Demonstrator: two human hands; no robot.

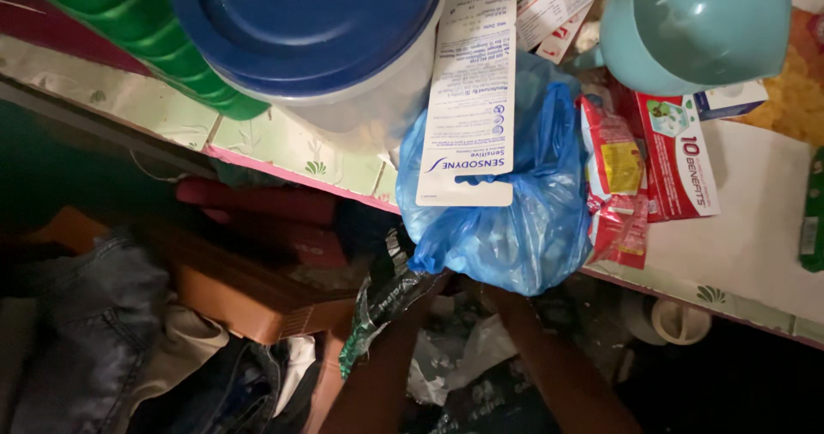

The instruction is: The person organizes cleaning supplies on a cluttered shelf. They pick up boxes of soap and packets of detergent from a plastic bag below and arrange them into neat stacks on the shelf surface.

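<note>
A crumpled blue plastic bag [515, 219] hangs over the front edge of a tiled table [283, 155]. A long white printed card package [470, 99] lies on top of it. Both my forearms reach up from below to the underside of the bag. My left hand [427, 290] and my right hand [498, 301] meet the bag's bottom, and their fingers are hidden in shadow behind it. A dark crinkled foil wrapper [378, 309] hangs beside my left wrist; whether the hand grips it cannot be made out.
On the table stand a clear tub with a blue lid [300, 30], a green ribbed container [129, 22], a teal plastic jug [695, 26], a red carton [678, 151] and red sachets [614, 176]. Below are a brown stool [240, 292], jeans [86, 314] and a tape roll [678, 318].
</note>
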